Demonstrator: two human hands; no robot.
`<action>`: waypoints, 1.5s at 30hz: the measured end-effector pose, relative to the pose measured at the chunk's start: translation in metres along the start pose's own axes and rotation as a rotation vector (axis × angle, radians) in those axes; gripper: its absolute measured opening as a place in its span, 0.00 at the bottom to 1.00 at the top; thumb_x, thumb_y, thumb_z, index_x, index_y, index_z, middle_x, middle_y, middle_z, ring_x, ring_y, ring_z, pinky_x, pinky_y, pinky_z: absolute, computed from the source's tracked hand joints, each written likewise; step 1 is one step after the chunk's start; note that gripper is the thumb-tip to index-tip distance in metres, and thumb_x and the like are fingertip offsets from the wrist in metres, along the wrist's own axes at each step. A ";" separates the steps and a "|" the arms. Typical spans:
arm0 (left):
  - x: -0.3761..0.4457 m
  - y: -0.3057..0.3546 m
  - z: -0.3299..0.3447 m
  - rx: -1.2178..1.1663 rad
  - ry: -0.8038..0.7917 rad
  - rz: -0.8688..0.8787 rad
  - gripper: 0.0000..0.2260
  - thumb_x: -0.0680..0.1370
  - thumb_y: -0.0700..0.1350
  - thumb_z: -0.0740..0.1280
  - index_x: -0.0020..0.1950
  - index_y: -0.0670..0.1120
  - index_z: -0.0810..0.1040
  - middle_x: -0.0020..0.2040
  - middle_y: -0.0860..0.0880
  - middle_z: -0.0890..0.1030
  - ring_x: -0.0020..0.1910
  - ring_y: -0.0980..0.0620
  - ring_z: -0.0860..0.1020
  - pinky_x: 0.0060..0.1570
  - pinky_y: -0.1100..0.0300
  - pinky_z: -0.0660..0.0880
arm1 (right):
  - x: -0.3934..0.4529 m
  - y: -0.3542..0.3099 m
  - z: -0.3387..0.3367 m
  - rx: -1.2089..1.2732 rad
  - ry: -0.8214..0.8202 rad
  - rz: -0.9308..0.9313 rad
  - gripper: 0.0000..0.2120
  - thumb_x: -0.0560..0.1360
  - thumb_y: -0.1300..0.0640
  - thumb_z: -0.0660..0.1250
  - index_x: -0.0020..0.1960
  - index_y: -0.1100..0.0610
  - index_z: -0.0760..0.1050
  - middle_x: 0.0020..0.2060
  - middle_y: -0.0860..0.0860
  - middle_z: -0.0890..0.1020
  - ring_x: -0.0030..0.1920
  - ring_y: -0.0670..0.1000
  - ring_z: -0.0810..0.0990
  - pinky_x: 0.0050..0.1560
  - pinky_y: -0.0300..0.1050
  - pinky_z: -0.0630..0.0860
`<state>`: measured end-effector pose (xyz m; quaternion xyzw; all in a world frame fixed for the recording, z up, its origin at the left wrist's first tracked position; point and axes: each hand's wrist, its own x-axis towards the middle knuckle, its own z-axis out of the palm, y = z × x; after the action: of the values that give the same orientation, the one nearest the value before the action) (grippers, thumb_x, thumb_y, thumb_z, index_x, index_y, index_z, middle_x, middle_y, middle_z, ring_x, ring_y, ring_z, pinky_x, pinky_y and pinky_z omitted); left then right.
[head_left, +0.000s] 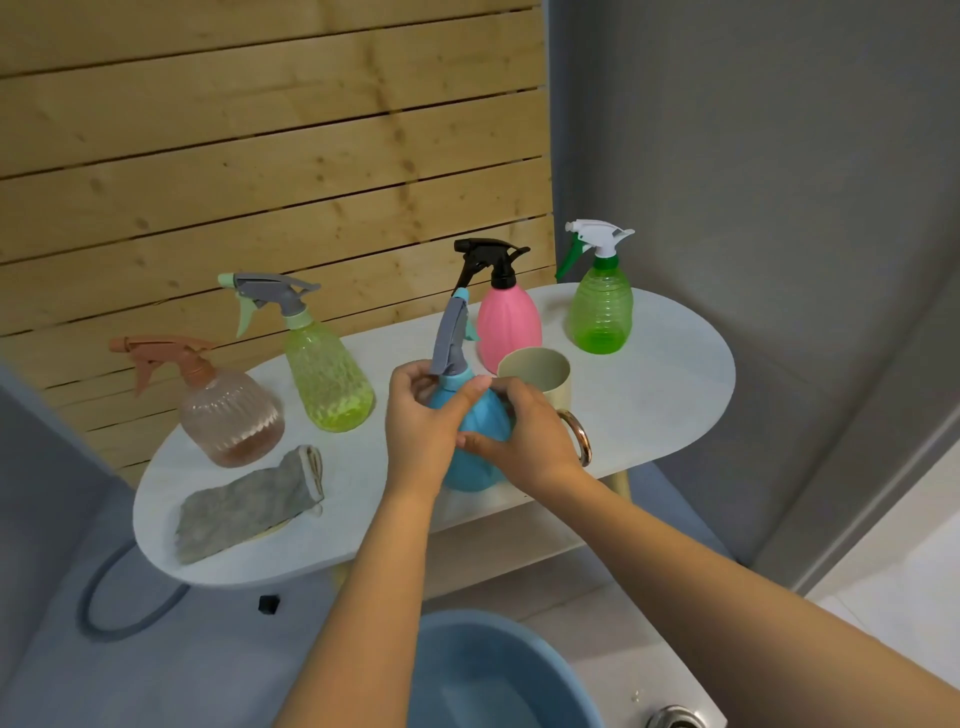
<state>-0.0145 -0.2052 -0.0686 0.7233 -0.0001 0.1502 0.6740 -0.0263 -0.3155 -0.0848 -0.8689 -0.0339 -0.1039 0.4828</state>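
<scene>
We hold the blue spray bottle (470, 475) with both hands near the front edge of the oval tabletop (649, 374). It seems to stand on its base, though our hands hide part of it.

What matters for the next move is the bottle's long axis. It runs nearly upright and leans a little away from us, and the grey sprayer head (451, 338) rises along it from the collar with its teal nozzle uppermost.

Our two grips sit one above the other on that axis. The left hand (421, 421) is the nearer to the collar, its fingers curled round the neck just under the sprayer head and its thumb across the blue shoulder. The right hand (530, 436) is lower and wraps the belly from the right, fingers clamped on the body.

We judge the work in hand to be turning the head on the neck. If so, the twist should go about this upright axis, with the lower grip bracing the body.

The beige cup (535, 369) stands just behind the right hand, close enough that a swinging wrist could knock it.
</scene>
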 end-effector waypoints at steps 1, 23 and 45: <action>0.001 0.000 -0.003 0.001 0.016 0.009 0.19 0.67 0.49 0.77 0.53 0.47 0.76 0.47 0.52 0.81 0.48 0.56 0.80 0.53 0.51 0.78 | 0.000 0.001 0.000 0.006 -0.003 0.003 0.33 0.65 0.47 0.77 0.66 0.55 0.69 0.59 0.51 0.75 0.60 0.52 0.73 0.62 0.50 0.70; 0.014 -0.004 -0.010 0.087 -0.094 0.070 0.08 0.72 0.39 0.73 0.46 0.51 0.79 0.42 0.52 0.82 0.44 0.53 0.80 0.44 0.61 0.76 | -0.001 -0.002 -0.002 0.022 -0.020 -0.020 0.29 0.66 0.48 0.76 0.63 0.53 0.71 0.51 0.46 0.74 0.54 0.49 0.74 0.52 0.42 0.70; 0.041 0.003 -0.044 0.200 -0.579 -0.070 0.12 0.76 0.43 0.68 0.55 0.59 0.77 0.49 0.65 0.82 0.51 0.67 0.78 0.53 0.67 0.74 | -0.002 0.002 -0.005 0.010 -0.140 0.048 0.34 0.69 0.43 0.72 0.71 0.46 0.63 0.62 0.48 0.76 0.61 0.51 0.75 0.60 0.49 0.74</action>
<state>0.0146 -0.1545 -0.0549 0.7982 -0.1524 -0.0865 0.5764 -0.0285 -0.3204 -0.0839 -0.8722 -0.0471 -0.0311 0.4859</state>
